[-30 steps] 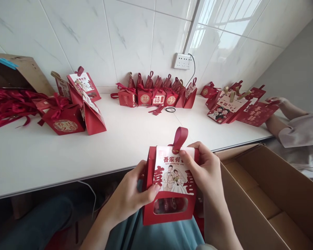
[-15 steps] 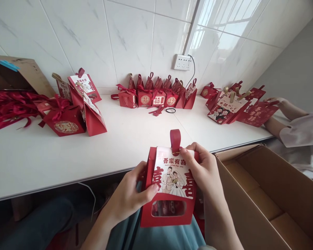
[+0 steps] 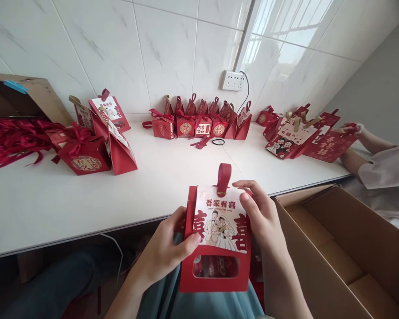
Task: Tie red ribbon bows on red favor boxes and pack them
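Note:
I hold a red gift bag (image 3: 217,241) upright over my lap, just below the edge of the white table (image 3: 173,177). Its white front flap shows a drawn bride and groom, and a clear window below shows red sweets inside. A red ribbon loop stands up from its top. My left hand (image 3: 168,248) grips the bag's left side, thumb on the front. My right hand (image 3: 261,215) holds the top right corner, fingers lying over the flap's edge.
Rows of red gift boxes (image 3: 194,122) line the back wall. More bags (image 3: 103,133) and loose red ribbons (image 3: 13,135) lie left by a cardboard box (image 3: 26,93). Another person's arm (image 3: 369,150) reaches bags (image 3: 306,135) at right. An open carton (image 3: 346,252) stands beside my right arm.
The ribbon loop has gone from tilted right to upright. My right fingers slid off the loop's base onto the flap's right edge. The bag sits slightly lower.

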The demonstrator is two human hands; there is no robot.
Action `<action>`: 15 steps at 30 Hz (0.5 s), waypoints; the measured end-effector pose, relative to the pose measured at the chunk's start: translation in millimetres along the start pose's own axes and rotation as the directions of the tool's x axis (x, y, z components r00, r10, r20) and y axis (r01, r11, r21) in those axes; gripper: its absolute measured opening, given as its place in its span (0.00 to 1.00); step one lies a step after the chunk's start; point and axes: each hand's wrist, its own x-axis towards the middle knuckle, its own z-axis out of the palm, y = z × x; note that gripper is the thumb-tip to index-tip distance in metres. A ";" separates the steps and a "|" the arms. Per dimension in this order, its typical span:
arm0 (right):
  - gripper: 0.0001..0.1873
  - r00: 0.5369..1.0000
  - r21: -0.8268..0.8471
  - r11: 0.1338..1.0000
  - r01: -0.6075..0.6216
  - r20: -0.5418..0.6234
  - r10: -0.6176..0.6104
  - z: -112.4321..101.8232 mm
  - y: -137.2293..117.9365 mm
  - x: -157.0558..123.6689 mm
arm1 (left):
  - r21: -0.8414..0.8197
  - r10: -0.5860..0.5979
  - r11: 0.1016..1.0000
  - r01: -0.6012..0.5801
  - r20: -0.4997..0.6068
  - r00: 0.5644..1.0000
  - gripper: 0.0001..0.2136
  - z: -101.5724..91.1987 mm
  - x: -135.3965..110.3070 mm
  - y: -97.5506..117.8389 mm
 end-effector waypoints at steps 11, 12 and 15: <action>0.16 0.964 0.508 0.836 0.209 -0.252 -0.088 -8.2 57.1 10.3 | 0.263 0.309 0.932 -0.247 -0.227 0.923 0.43 11.4 -6.9 -4.3; 0.16 0.964 0.526 0.824 0.209 -0.254 -0.083 -6.5 56.7 12.0 | 0.298 0.340 0.916 -0.270 -0.218 0.915 0.42 15.0 -5.8 -5.1; 0.14 0.979 0.591 0.793 0.150 -0.200 -0.036 -3.3 51.8 14.4 | 0.310 0.419 0.885 -0.347 -0.204 0.885 0.39 22.9 -3.5 -4.8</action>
